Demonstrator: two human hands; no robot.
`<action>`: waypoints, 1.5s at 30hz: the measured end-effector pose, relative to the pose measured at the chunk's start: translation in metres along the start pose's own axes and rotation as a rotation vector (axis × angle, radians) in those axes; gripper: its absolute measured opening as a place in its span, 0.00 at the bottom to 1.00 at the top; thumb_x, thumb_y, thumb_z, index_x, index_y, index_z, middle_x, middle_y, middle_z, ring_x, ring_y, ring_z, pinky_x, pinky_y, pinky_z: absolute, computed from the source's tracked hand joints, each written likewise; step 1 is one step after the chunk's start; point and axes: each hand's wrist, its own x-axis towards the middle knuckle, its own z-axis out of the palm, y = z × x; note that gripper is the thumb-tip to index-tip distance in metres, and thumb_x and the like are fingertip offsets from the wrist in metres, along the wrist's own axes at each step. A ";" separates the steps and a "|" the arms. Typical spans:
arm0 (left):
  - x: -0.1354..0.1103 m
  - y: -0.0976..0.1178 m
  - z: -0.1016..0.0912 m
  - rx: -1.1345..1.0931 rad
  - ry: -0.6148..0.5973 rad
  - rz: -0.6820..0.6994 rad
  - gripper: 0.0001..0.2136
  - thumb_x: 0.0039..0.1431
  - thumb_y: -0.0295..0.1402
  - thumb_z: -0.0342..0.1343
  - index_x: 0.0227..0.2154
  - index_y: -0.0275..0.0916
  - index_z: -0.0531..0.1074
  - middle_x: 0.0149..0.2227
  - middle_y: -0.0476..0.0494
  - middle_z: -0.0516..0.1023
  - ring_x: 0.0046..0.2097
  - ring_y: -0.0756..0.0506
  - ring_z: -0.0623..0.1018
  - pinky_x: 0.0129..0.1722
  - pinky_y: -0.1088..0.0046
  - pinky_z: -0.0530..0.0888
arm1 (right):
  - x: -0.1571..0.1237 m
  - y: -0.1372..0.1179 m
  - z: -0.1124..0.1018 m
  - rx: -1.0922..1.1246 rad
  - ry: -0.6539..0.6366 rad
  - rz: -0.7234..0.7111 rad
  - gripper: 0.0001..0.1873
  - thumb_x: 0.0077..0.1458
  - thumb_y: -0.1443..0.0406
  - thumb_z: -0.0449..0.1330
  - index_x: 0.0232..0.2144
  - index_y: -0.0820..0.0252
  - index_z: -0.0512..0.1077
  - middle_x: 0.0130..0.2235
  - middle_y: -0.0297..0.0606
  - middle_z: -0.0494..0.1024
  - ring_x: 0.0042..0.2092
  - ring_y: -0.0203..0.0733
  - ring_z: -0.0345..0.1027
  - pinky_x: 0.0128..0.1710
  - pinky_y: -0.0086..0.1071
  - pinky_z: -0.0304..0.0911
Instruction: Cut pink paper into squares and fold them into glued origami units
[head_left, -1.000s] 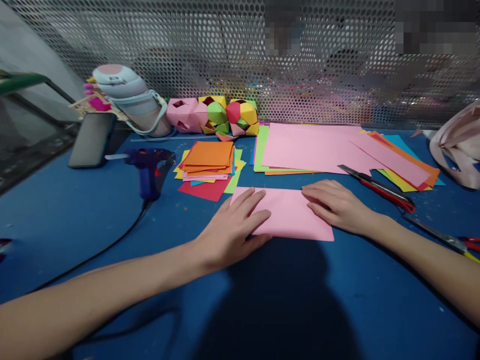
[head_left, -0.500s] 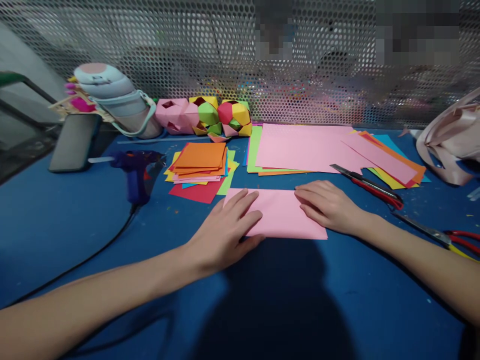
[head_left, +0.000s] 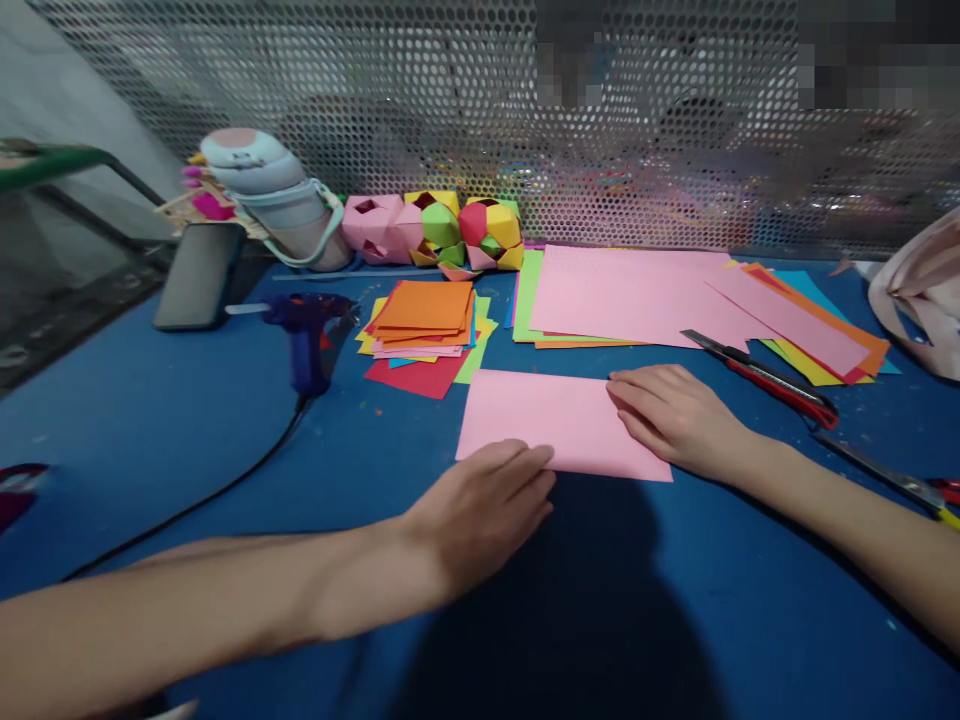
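- A pink sheet (head_left: 547,415) lies on the blue worktop (head_left: 225,420) between two bare hands.
- The left hand (head_left: 484,515) curls its fingers at the near edge; with the thumb hidden, whether they grip cannot be told.
- The right hand (head_left: 675,415) lays its fingers, slightly bent and not closed, over the sheet's right end.
- Colored squares (head_left: 424,305) crowd the sheet's far left corner; larger papers (head_left: 630,290) lie beyond, with strips (head_left: 795,325) at their right.
- A knife (head_left: 772,380) and scissors (head_left: 885,470) lie past the right hand; a glue gun (head_left: 304,345) and phone (head_left: 199,275) sit left.
- A bottle (head_left: 277,210) and paper balls (head_left: 382,225) line the back, before a perforated panel (head_left: 450,100) that blurs what lies behind.
- The frame cuts off the scissors' handles, a pale ribbon (head_left: 919,300) at right and an unclear red object (head_left: 19,495) at left.
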 end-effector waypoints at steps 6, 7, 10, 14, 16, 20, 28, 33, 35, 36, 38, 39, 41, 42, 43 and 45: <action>-0.008 0.028 -0.009 -0.025 -0.012 0.034 0.22 0.62 0.45 0.44 0.43 0.30 0.72 0.51 0.32 0.73 0.51 0.37 0.72 0.51 0.62 0.69 | -0.003 0.004 0.004 0.007 0.020 0.008 0.14 0.59 0.66 0.52 0.46 0.64 0.70 0.47 0.49 0.76 0.46 0.52 0.69 0.44 0.45 0.64; -0.009 0.030 -0.010 -0.029 -0.026 0.036 0.23 0.62 0.46 0.44 0.44 0.30 0.72 0.51 0.31 0.72 0.52 0.37 0.72 0.52 0.61 0.68 | -0.003 0.005 0.004 0.013 0.019 0.012 0.14 0.59 0.65 0.52 0.46 0.63 0.70 0.47 0.49 0.76 0.46 0.52 0.69 0.45 0.45 0.64; -0.009 0.030 -0.011 -0.029 -0.052 0.038 0.25 0.61 0.48 0.45 0.45 0.29 0.71 0.53 0.28 0.70 0.55 0.36 0.69 0.53 0.60 0.66 | -0.004 0.007 0.006 0.028 0.021 0.027 0.15 0.59 0.64 0.51 0.46 0.61 0.70 0.47 0.48 0.76 0.46 0.53 0.70 0.44 0.47 0.64; -0.008 0.027 -0.013 -0.024 -0.061 0.000 0.24 0.61 0.49 0.45 0.46 0.32 0.71 0.55 0.28 0.68 0.56 0.33 0.67 0.54 0.53 0.64 | -0.005 0.008 0.007 0.048 0.045 0.020 0.15 0.59 0.64 0.51 0.47 0.60 0.69 0.46 0.48 0.76 0.46 0.54 0.70 0.44 0.48 0.65; -0.007 0.025 -0.014 -0.032 -0.071 -0.015 0.24 0.61 0.49 0.44 0.46 0.34 0.70 0.54 0.29 0.69 0.56 0.32 0.67 0.54 0.49 0.63 | -0.005 0.009 0.008 0.050 0.050 0.013 0.15 0.59 0.64 0.51 0.47 0.60 0.69 0.46 0.48 0.76 0.46 0.54 0.70 0.44 0.48 0.65; -0.007 0.024 -0.014 -0.051 -0.090 -0.026 0.24 0.62 0.49 0.42 0.47 0.35 0.70 0.52 0.30 0.70 0.55 0.33 0.68 0.53 0.49 0.65 | -0.006 0.010 0.009 0.032 0.052 -0.004 0.15 0.59 0.64 0.51 0.46 0.62 0.69 0.46 0.50 0.75 0.45 0.54 0.70 0.43 0.49 0.65; -0.007 0.024 -0.013 -0.054 -0.110 -0.023 0.23 0.62 0.49 0.42 0.47 0.35 0.69 0.55 0.29 0.67 0.56 0.34 0.66 0.54 0.49 0.65 | -0.005 0.011 0.009 0.040 0.058 -0.012 0.15 0.59 0.64 0.51 0.47 0.61 0.69 0.46 0.50 0.75 0.45 0.55 0.70 0.44 0.49 0.65; -0.007 0.023 -0.011 -0.042 -0.115 -0.012 0.24 0.63 0.49 0.41 0.47 0.35 0.68 0.55 0.28 0.67 0.56 0.33 0.66 0.53 0.48 0.65 | -0.005 0.010 0.008 0.016 0.059 -0.013 0.15 0.60 0.64 0.50 0.46 0.62 0.69 0.46 0.50 0.75 0.45 0.54 0.70 0.44 0.48 0.65; -0.008 0.023 -0.011 -0.039 -0.115 -0.008 0.23 0.63 0.48 0.41 0.47 0.35 0.68 0.55 0.28 0.67 0.56 0.33 0.67 0.53 0.48 0.65 | -0.005 0.010 0.008 -0.009 0.045 -0.021 0.15 0.60 0.65 0.50 0.46 0.64 0.69 0.46 0.50 0.75 0.45 0.53 0.70 0.44 0.47 0.65; -0.007 0.023 -0.011 -0.038 -0.117 -0.006 0.23 0.63 0.48 0.42 0.47 0.35 0.68 0.55 0.28 0.67 0.56 0.33 0.67 0.53 0.48 0.65 | -0.005 0.010 0.007 -0.022 0.037 -0.024 0.15 0.60 0.65 0.50 0.46 0.64 0.69 0.46 0.50 0.75 0.45 0.53 0.70 0.44 0.46 0.65; -0.007 0.023 -0.011 -0.038 -0.125 0.000 0.23 0.63 0.48 0.42 0.47 0.35 0.68 0.55 0.28 0.67 0.56 0.33 0.67 0.53 0.48 0.65 | -0.005 0.010 0.007 -0.046 0.024 -0.029 0.15 0.60 0.65 0.50 0.46 0.65 0.69 0.46 0.49 0.76 0.46 0.52 0.70 0.44 0.45 0.65; -0.007 0.023 -0.012 -0.036 -0.127 0.003 0.22 0.63 0.48 0.42 0.47 0.34 0.68 0.55 0.28 0.67 0.56 0.33 0.67 0.53 0.48 0.65 | -0.005 0.010 0.007 -0.055 0.022 -0.032 0.14 0.60 0.66 0.50 0.46 0.65 0.69 0.46 0.49 0.76 0.46 0.52 0.70 0.44 0.45 0.65; -0.007 0.023 -0.012 -0.031 -0.133 0.004 0.21 0.63 0.47 0.43 0.47 0.35 0.68 0.55 0.28 0.67 0.56 0.33 0.67 0.53 0.48 0.65 | -0.005 0.011 0.007 -0.068 0.027 -0.041 0.15 0.60 0.66 0.50 0.46 0.66 0.69 0.47 0.50 0.76 0.46 0.53 0.69 0.44 0.45 0.65; -0.007 0.023 -0.012 -0.026 -0.136 0.004 0.21 0.63 0.46 0.43 0.47 0.35 0.68 0.55 0.28 0.67 0.56 0.33 0.67 0.53 0.49 0.65 | -0.005 0.011 0.007 -0.072 0.029 -0.046 0.15 0.60 0.66 0.50 0.46 0.66 0.69 0.47 0.50 0.75 0.46 0.53 0.69 0.44 0.45 0.65; -0.007 0.023 -0.012 -0.021 -0.141 0.002 0.21 0.63 0.46 0.44 0.47 0.35 0.68 0.55 0.29 0.66 0.56 0.33 0.67 0.53 0.49 0.65 | -0.005 0.011 0.007 -0.075 0.031 -0.051 0.15 0.60 0.66 0.50 0.46 0.67 0.69 0.46 0.51 0.75 0.46 0.53 0.69 0.44 0.45 0.65; -0.007 0.023 -0.012 -0.015 -0.150 0.004 0.21 0.63 0.46 0.43 0.48 0.35 0.67 0.55 0.29 0.67 0.56 0.33 0.66 0.53 0.48 0.64 | -0.005 0.011 0.008 -0.073 0.029 -0.056 0.15 0.60 0.66 0.50 0.46 0.69 0.69 0.46 0.52 0.75 0.46 0.53 0.69 0.44 0.46 0.65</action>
